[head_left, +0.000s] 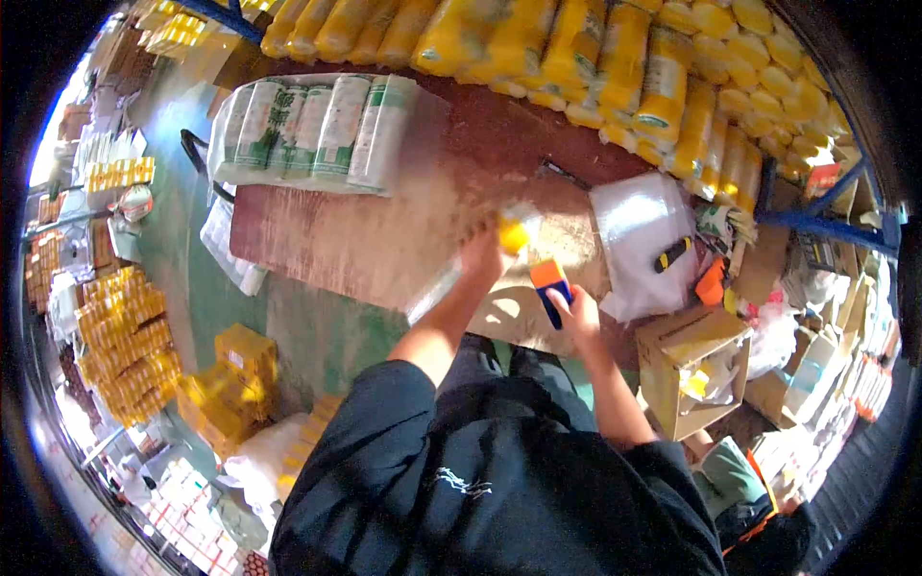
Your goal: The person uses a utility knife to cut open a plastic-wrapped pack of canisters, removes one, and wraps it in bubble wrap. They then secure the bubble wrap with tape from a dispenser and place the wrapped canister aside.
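My right hand (579,314) is closed around a small block-shaped thing, orange at one end and dark blue at the other (550,288); its exact kind does not show. My left hand (483,252), blurred, is closed at a small yellow thing in clear plastic (515,233). Both hands are over the near part of a worn brown tabletop (355,226). A strip of clear plastic (437,291) lies partly under my left forearm. Left of the hands, a clear-wrapped pack of green and white cylinders (312,132) rests on the tabletop.
Yellow wrapped cylinders (576,58) are stacked along the far side. Clear plastic sheets (639,235) lie at the right, with a yellow and black tool (672,254) on them. An open cardboard box (693,370) stands near my right arm. Yellow boxes (235,384) sit on the green floor.
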